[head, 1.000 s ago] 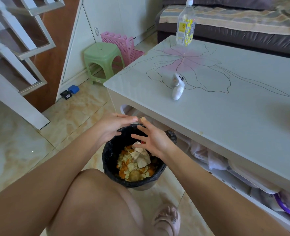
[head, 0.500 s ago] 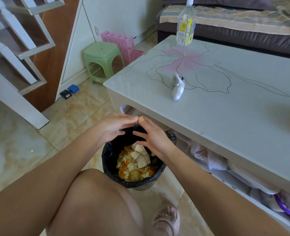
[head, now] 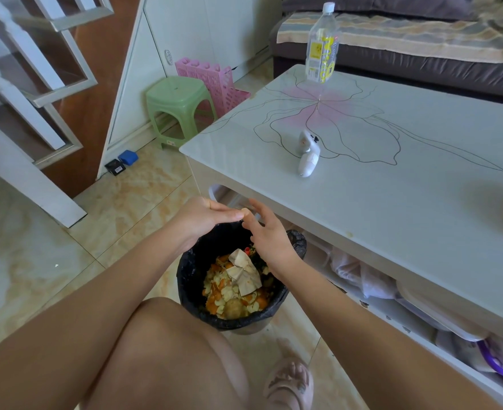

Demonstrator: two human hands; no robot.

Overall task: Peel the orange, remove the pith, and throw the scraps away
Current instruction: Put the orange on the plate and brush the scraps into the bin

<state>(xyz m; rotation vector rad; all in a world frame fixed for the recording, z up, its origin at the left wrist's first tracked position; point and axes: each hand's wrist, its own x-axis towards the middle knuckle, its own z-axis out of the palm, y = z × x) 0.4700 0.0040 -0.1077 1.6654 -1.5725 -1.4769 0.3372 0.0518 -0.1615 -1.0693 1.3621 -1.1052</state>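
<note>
Both of my hands hover over a black-lined trash bin point(head: 186, 279) on the floor. Orange peel and pale pith scraps point(head: 229, 300) fill it, with crumpled brown paper point(head: 244, 273) on top. My left hand point(head: 205, 217) reaches in from the left, its fingertips pinched together on a small pale piece of orange point(head: 246, 211). My right hand point(head: 266, 235) is just right of it, fingers spread and relaxed, thumb tip close to that piece. How much of the fruit lies inside the left hand is hidden.
A white table point(head: 377, 208) edge runs just right of the bin, holding a white handheld device point(head: 307, 153) and a water bottle point(head: 322, 42). Bags fill its lower shelf point(head: 362, 279). My knee point(head: 170, 350) and sandalled foot point(head: 288, 386) sit below the bin. A green stool point(head: 179, 108) stands further back.
My hands have come together at the fingertips above the bin's far rim. The right hand's fingers have lifted and spread a little. The bin's contents look the same.
</note>
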